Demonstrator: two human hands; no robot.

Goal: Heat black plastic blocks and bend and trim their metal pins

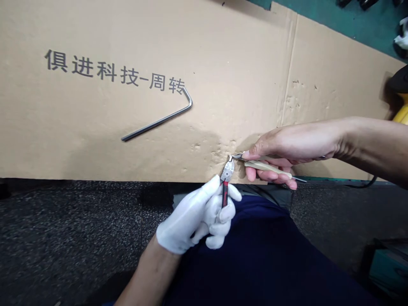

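Observation:
My left hand (200,212), in a white glove, is closed around the red and black handles of small pliers (227,170). Their jaws point up and away from me, with a small metal piece at the tip. My right hand (274,157), ungloved, holds a tool with a pale handle (267,167); a thin metal rod sticks out past its rear end. The metal front of that tool, beside my right thumb, meets the tip of the pliers near the cardboard's front edge. Whether the two touch is too small to tell.
A bent hex key (157,123) lies on the cardboard sheet (95,25), left of my hands. At the right edge is a yellow and black object (402,102). Dark items (366,3) sit at the top right. Speckled floor (79,233) shows below the front edge.

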